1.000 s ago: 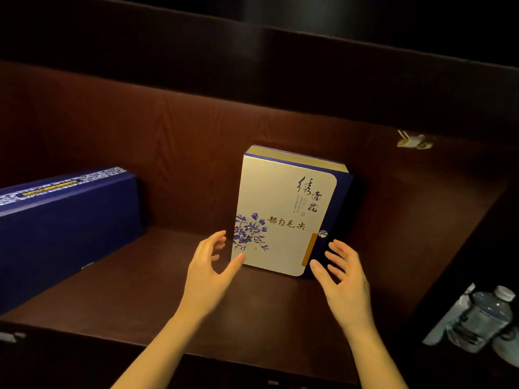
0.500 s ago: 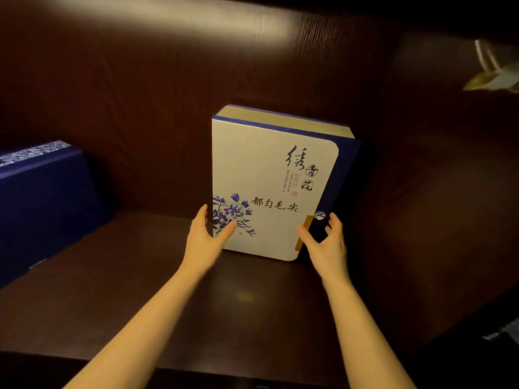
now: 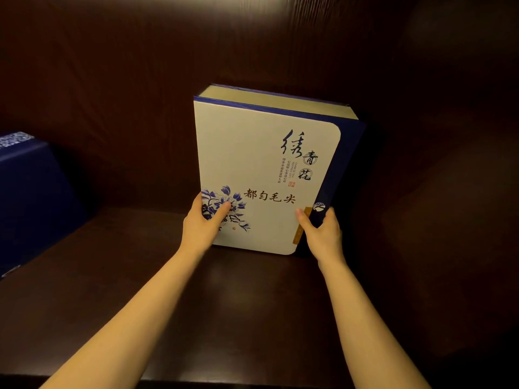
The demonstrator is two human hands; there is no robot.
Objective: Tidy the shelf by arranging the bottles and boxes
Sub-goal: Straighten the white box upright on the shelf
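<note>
Left hand [image 3: 202, 226] and right hand [image 3: 323, 234] clamped on upright tea box [image 3: 258, 153] — arms outstretched, fingers behind probably hidden.

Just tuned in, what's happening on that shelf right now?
A person is gripping a white tea gift box with blue flower print by its lower corners, left hand on the left edge and right hand on the blue spine side. The box stands upright on the dark wooden shelf, its base on the board, close to the back panel. A dark blue box sits apart at the far left, untouched.
</note>
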